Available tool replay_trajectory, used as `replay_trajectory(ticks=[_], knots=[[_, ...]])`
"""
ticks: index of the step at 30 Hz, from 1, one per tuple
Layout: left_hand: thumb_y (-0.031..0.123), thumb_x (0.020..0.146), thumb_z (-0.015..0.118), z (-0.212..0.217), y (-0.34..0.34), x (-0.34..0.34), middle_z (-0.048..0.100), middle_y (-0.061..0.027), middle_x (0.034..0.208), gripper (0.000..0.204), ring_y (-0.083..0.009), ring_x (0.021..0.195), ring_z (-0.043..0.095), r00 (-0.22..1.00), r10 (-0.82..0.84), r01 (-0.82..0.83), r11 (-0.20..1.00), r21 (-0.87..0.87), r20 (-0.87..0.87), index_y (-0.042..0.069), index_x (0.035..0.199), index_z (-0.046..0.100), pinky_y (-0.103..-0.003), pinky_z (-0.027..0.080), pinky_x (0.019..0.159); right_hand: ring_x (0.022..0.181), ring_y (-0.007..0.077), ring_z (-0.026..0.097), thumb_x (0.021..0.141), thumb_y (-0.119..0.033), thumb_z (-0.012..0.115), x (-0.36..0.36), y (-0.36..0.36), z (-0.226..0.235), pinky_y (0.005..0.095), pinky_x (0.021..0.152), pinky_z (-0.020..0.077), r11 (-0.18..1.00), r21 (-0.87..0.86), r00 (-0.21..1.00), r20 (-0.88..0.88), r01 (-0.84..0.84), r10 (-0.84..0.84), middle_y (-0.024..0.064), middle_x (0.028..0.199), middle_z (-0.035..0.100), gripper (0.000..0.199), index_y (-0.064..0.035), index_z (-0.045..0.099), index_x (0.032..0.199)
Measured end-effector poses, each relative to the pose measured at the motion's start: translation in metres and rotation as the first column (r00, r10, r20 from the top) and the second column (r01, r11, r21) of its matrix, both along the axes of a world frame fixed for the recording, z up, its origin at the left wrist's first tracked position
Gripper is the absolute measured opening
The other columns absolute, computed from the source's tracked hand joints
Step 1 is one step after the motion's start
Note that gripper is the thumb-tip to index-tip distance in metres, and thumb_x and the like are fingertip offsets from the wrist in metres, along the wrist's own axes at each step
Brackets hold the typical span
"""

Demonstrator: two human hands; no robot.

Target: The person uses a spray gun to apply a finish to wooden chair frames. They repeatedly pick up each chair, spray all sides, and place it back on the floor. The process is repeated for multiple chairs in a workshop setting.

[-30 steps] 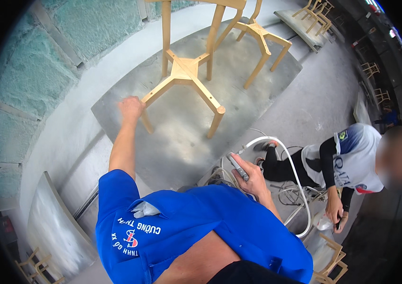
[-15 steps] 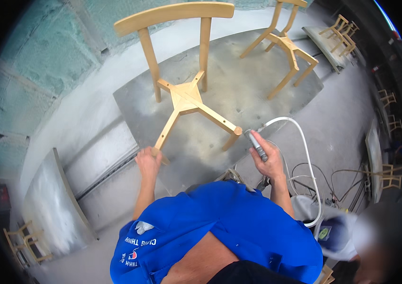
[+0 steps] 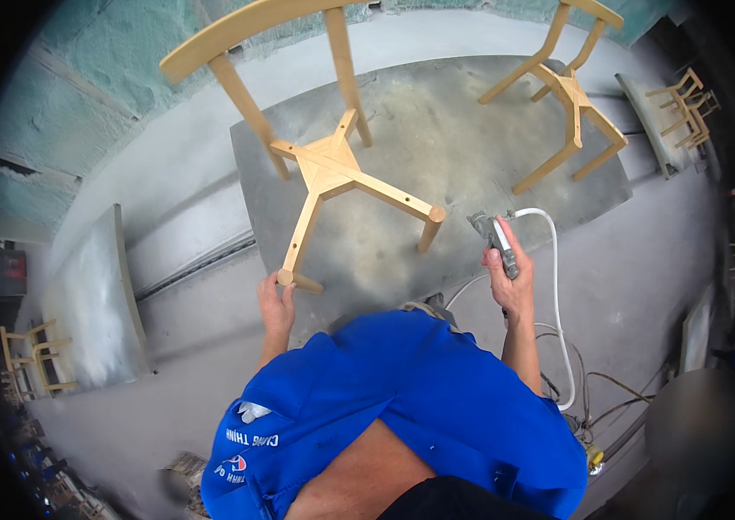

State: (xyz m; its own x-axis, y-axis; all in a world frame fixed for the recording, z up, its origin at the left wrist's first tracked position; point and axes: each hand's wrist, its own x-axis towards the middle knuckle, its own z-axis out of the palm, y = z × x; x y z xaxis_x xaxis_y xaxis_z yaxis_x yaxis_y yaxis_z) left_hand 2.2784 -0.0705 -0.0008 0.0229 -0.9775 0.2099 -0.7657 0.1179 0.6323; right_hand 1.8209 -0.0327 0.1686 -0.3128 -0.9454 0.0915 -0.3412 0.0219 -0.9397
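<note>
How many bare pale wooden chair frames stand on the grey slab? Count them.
2: the nearer chair frame at the left hand, the farther chair frame at the slab's right end.

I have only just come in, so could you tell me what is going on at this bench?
A person in a blue shirt stands at a grey work platform with a bare wooden chair frame on it. The left hand grips the end of the frame's nearest leg. The right hand holds a spray gun with a white hose, its nozzle pointing toward the frame. A second chair frame stands at the platform's far right.
</note>
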Motion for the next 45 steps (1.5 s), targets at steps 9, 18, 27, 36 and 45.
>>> replay_trajectory(ticks=[9, 18, 27, 36, 45], knots=[[0.015, 0.093, 0.070, -0.016, 0.022, -0.017, 0.062, -0.0166, 0.116, 0.042, -0.0331, 0.106, 0.058, 0.980, 0.197, -0.193, 0.974, -0.122, 0.023, -0.001, 0.131, 0.059, -0.043, 0.047, 0.093, 0.079, 0.0137, 0.063, 0.106, -0.037, 0.056, -0.061, 0.008, -0.052, 0.0236, 0.046, 0.0443, 0.995, -0.070, 0.763, 0.639, -0.067, 0.096, 0.0072, 0.093, 0.066, 0.060, -0.0065, 0.042, 0.156], [0.023, 0.095, 0.070, 0.065, -0.086, 0.001, 0.071, -0.0121, 0.097, 0.042, -0.0230, 0.083, 0.066, 0.935, 0.348, -0.332, 0.926, -0.179, 0.067, 0.003, 0.133, 0.067, -0.035, 0.053, 0.079, 0.077, 0.0143, 0.066, 0.106, -0.042, 0.056, -0.062, -0.208, -0.117, 0.0250, 0.044, 0.0409, 0.980, -0.088, 0.546, 0.820, -0.177, 0.172, 0.0055, 0.091, 0.067, 0.041, -0.0106, 0.055, 0.133], [0.029, 0.098, 0.067, 0.116, -0.168, 0.029, 0.075, -0.0191, 0.115, 0.041, -0.0286, 0.105, 0.072, 0.946, 0.250, -0.216, 0.960, -0.176, 0.205, 0.002, 0.128, 0.071, -0.038, 0.053, 0.094, 0.069, 0.0116, 0.064, 0.104, -0.042, 0.060, -0.070, -0.198, -0.233, 0.0286, 0.049, 0.0417, 0.953, 0.295, 0.677, 0.716, -0.066, -0.174, 0.0006, 0.085, 0.067, 0.032, -0.0133, 0.063, 0.116], [0.039, 0.097, 0.063, 0.150, -0.296, 0.062, 0.072, -0.0160, 0.126, 0.041, -0.0346, 0.117, 0.066, 0.868, 0.158, -0.052, 0.971, -0.232, 0.470, 0.011, 0.125, 0.074, -0.042, 0.048, 0.103, 0.068, 0.0094, 0.061, 0.104, -0.033, 0.059, -0.027, 0.007, -0.244, 0.0242, 0.045, 0.0409, 0.863, 0.475, 0.802, 0.441, 0.171, -0.402, 0.0003, 0.083, 0.065, 0.051, -0.0130, 0.052, 0.151], [0.052, 0.095, 0.062, 0.167, -0.350, 0.079, 0.075, -0.0158, 0.118, 0.046, -0.0359, 0.115, 0.068, 0.811, 0.091, 0.015, 0.984, -0.176, 0.579, 0.020, 0.125, 0.076, -0.048, 0.049, 0.100, 0.075, 0.0108, 0.062, 0.105, -0.045, 0.055, 0.187, -0.105, -0.214, 0.0266, 0.045, 0.0407, 0.993, 0.025, 0.570, 0.820, -0.114, 0.044, 0.0043, 0.089, 0.068, 0.044, -0.0100, 0.060, 0.131]])
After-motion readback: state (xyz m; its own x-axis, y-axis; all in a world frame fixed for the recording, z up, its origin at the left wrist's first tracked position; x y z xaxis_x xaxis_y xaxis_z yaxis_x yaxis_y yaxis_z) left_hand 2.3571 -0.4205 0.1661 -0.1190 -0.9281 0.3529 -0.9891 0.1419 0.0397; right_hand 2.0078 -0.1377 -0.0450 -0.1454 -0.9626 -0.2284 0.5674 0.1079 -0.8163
